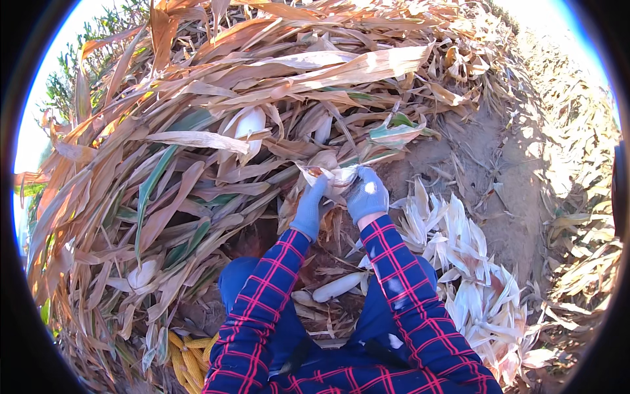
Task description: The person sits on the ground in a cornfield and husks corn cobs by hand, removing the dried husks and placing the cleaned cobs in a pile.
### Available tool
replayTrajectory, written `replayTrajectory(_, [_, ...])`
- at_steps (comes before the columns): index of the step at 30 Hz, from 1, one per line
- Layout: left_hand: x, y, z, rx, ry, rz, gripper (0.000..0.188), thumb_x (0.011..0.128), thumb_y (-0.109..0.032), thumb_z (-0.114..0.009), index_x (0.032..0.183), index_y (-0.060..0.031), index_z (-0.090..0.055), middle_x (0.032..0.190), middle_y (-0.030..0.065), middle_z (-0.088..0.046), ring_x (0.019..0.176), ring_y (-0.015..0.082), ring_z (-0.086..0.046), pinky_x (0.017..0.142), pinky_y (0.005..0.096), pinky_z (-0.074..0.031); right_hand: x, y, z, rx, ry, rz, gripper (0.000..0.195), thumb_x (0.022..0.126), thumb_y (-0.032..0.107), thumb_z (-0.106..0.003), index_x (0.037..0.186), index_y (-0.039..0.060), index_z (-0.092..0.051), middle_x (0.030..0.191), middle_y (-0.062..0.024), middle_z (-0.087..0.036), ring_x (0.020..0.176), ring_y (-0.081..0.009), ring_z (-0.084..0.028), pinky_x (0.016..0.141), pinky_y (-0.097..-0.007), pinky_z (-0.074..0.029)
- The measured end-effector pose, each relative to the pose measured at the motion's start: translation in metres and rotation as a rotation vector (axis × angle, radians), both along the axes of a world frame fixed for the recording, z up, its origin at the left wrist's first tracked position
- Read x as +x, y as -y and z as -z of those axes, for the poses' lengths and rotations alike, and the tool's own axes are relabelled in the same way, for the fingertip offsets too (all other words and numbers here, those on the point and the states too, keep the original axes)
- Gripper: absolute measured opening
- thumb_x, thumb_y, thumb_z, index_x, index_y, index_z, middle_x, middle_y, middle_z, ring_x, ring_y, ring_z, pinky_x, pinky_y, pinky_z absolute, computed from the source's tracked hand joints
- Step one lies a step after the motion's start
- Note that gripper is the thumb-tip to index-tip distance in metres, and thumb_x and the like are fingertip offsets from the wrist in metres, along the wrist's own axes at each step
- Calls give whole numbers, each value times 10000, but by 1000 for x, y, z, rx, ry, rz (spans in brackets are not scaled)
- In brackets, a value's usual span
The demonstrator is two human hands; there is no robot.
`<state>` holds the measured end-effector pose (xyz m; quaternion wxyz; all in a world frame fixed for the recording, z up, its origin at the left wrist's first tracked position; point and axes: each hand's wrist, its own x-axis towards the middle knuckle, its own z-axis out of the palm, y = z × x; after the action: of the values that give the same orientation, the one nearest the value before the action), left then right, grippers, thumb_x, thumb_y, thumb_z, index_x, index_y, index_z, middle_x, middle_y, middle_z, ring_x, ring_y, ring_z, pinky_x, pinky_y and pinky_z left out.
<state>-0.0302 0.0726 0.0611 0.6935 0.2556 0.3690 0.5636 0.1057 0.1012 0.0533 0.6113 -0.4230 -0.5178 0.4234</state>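
Note:
Both my hands wear grey-blue gloves and meet in front of me on one corn ear in its pale husk. My left hand grips the ear's left end, where a brownish tip shows among parted husk leaves. At the other end, my right hand has its fingers closed on the husk. The kernels are mostly hidden by husk and gloves. Below my hands, between my knees, a husk-covered ear lies on the ground.
Dry cornstalks are heaped ahead and to the left, with a husked-over ear among them. Stripped husks lie in a pile at my right. Bare yellow corn ears sit at lower left. Brown soil shows at right.

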Motion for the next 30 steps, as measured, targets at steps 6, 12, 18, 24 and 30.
replayTrajectory(6, [-5,3,1,-106,146,5,439,882,-345,-655,1230,-112,-525,1180,66,-584,1074,215,-573,847,431,-491,-17,18,-27,-72,-113,-10,155,872,107,-571,998,17,-571,969,-94,-620,916,-213,-619,853,-350,-509])
replayTrajectory(12, [-11,-3,-5,-156,-56,-202,393,809,-234,-733,1136,-85,-574,979,67,-642,832,221,-645,713,364,-544,13,-6,-2,-170,-353,22,69,865,140,-583,892,78,-572,848,-19,-592,742,-147,-587,737,-288,-504])
replayTrajectory(18, [-46,-16,-6,-234,183,-435,473,786,-303,-750,1162,-83,-565,1039,93,-620,883,229,-639,689,377,-558,65,-16,-19,-371,-810,125,104,853,183,-547,773,118,-533,720,-13,-524,647,-172,-548,671,-344,-505])
replayTrajectory(24, [-61,-15,-5,-210,253,-454,490,799,-311,-741,1185,-80,-546,1082,101,-601,936,247,-622,741,407,-548,112,-7,-28,-355,-833,237,263,854,206,-543,1026,8,-562,961,-149,-612,830,-305,-625,743,-432,-524])
replayTrajectory(30, [-39,-2,-1,-60,-24,-357,473,781,-207,-774,1167,-36,-561,1053,80,-625,881,195,-632,772,344,-529,147,-23,3,-326,131,598,265,806,187,-637,1025,39,-619,979,-100,-663,867,-219,-637,793,-351,-503])
